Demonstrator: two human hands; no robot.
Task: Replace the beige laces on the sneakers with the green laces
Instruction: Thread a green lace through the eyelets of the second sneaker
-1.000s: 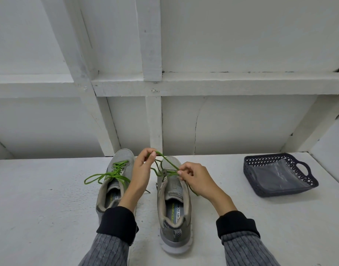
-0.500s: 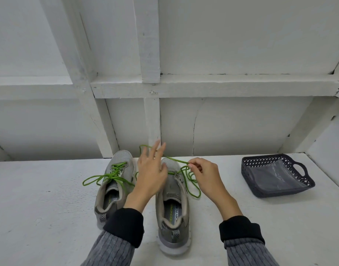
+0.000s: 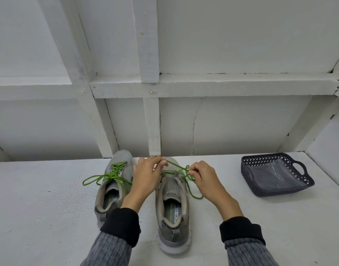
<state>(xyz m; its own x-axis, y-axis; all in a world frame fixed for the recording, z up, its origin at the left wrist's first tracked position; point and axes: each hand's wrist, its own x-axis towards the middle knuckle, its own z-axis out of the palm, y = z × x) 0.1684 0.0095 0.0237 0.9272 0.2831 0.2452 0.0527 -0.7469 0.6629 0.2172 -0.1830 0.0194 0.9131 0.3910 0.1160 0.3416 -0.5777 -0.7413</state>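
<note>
Two grey sneakers stand side by side on the white surface, toes toward the wall. The left sneaker carries a green lace tied in a bow with loops trailing left. Over the right sneaker, my left hand pinches one strand of its green lace near the toe. My right hand pinches the other strand, with a loop hanging down the shoe's right side. The lace runs taut between both hands. No beige lace is in view.
A dark plastic basket with a clear bag inside sits on the surface at the right. A white wall with beams rises directly behind the shoes. The surface stretches left and toward me.
My left hand, fingers spread half a second ago, has closed onto the lace near the toe. My right hand has shifted slightly right, drawing the lace tight between the hands.
</note>
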